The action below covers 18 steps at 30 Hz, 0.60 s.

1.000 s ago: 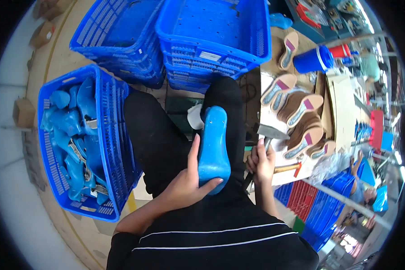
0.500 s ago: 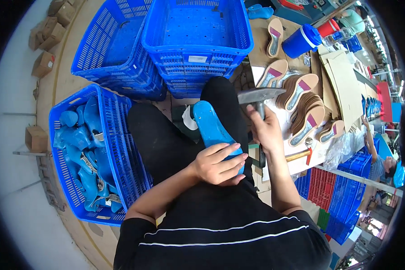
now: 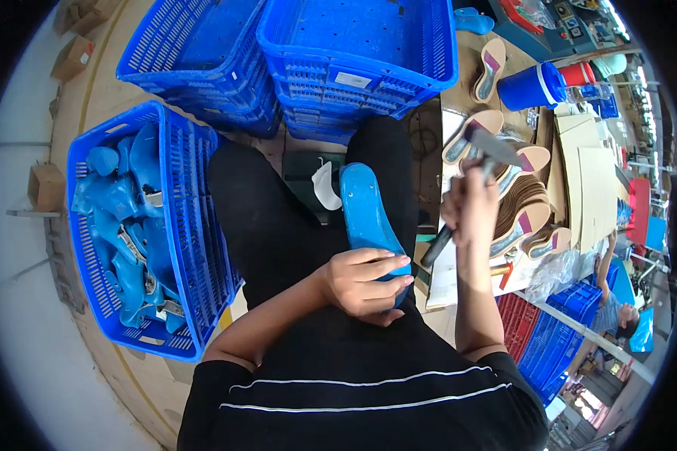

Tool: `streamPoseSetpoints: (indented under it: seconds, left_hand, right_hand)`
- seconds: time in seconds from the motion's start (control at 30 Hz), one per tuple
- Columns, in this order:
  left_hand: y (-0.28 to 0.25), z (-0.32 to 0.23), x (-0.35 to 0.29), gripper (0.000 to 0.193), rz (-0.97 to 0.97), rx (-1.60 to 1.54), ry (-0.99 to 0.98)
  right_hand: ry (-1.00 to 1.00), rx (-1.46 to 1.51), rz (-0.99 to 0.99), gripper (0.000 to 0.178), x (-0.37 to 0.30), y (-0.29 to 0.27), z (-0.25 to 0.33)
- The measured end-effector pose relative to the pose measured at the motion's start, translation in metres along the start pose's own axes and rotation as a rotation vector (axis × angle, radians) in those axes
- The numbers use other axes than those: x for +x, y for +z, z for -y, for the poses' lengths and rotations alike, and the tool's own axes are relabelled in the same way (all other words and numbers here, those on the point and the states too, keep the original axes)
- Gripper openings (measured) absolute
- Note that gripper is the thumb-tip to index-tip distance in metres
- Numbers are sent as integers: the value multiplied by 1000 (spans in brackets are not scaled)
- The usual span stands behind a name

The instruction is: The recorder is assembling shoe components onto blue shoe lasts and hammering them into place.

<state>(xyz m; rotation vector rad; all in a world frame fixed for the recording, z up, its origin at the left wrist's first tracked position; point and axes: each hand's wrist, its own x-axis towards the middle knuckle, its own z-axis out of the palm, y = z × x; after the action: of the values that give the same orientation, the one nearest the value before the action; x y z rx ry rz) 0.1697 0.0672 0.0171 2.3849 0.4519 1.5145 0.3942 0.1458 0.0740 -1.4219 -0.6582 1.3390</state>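
Observation:
A blue shoe last (image 3: 365, 210) lies along my lap, sole side up, between my thighs. My left hand (image 3: 365, 282) is wrapped round its nearer end. Off to the right, my right hand (image 3: 470, 207) is closed on the handle of a hammer (image 3: 498, 148). The hammer's metal head is up above the fist, slightly blurred, and apart from the last. Beyond the hammer, stacked brown insoles (image 3: 520, 201) with maroon and grey patches lie on the workbench (image 3: 447, 274). A white curved piece (image 3: 325, 186) rests just left of the last.
At my left stands a blue crate (image 3: 180, 225) full of blue lasts. Stacked blue crates (image 3: 353, 64) are ahead. The bench bears a blue jug (image 3: 530, 86), cardboard sheets (image 3: 598, 188) and a second, red-ended hammer (image 3: 504, 274). A person (image 3: 617, 312) is at the far right.
My right hand has lifted the hammer away from the last, up and to the right. The left hand keeps its hold on the last. My view has shifted slightly.

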Motion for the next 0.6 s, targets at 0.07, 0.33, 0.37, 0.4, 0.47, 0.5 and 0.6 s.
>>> streamPoseSetpoints:
  seconds: [0.07, 0.33, 0.37, 0.4, 0.47, 0.5, 0.6]
  left_hand:
    - [1, 2, -1, 30, 12, 16, -2]
    - [-5, 5, -6, 28, 13, -27, -11]
    - [-4, 5, -5, 28, 12, -28, -12]
    - [-3, 4, -3, 28, 4, -60, -16]
    - [-4, 6, 1, 28, -1, -99, -5]
    - [-6, 6, 1, 28, 5, -102, -7]
    - [-8, 2, -4, 29, -1, -61, -38]
  right_hand:
    - [-12, -848, 214, 13, -19, 5, -30]
    - [-22, -4, -58, 16, -12, 26, -1]
    - [8, -62, -105, 22, -16, 28, -5]
    - [20, -322, 9, 24, -28, 23, -18]
    - [-486, -745, 514, 13, -31, 9, -53]
    - [-335, -720, 582, 12, -32, 0, -48]
    - [88, -446, 91, 12, -25, 21, 12]
